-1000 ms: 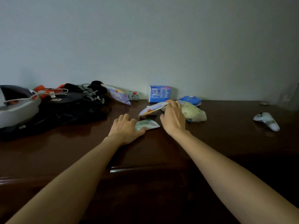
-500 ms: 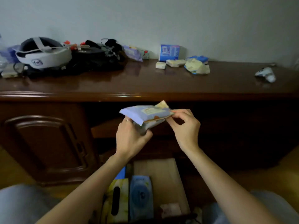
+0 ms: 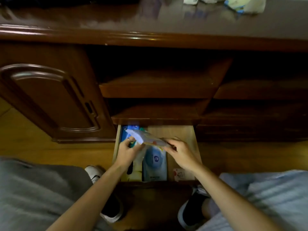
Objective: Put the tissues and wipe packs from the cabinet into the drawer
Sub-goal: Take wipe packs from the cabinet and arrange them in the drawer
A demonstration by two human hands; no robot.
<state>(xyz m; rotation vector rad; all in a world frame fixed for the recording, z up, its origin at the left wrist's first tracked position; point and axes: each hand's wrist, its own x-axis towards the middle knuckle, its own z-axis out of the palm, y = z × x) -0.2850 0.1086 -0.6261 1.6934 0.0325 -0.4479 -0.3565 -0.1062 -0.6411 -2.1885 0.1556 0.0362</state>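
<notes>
Head view: both hands, left hand (image 3: pixel 127 151) & right hand (image 3: pixel 180 153), pinch 1 wipe pack (image 3: pixel 145 137) over drawer (image 3: pixel 181 132); I lower it flat w/ care onto bare wood.

Up and to the left of where the pack is held stands a dark wooden door (image 3: pixel 50 100) with an arched raised panel, shut. Straight above the grip two bare wooden shelves (image 3: pixel 156 87) sit one over the other in an open bay. Below the grip a pair of black shoes with white soles (image 3: pixel 111 209) rests on the yellowish wooden floor (image 3: pixel 21 139), flanked by grey trouser legs (image 3: pixel 33 194).
</notes>
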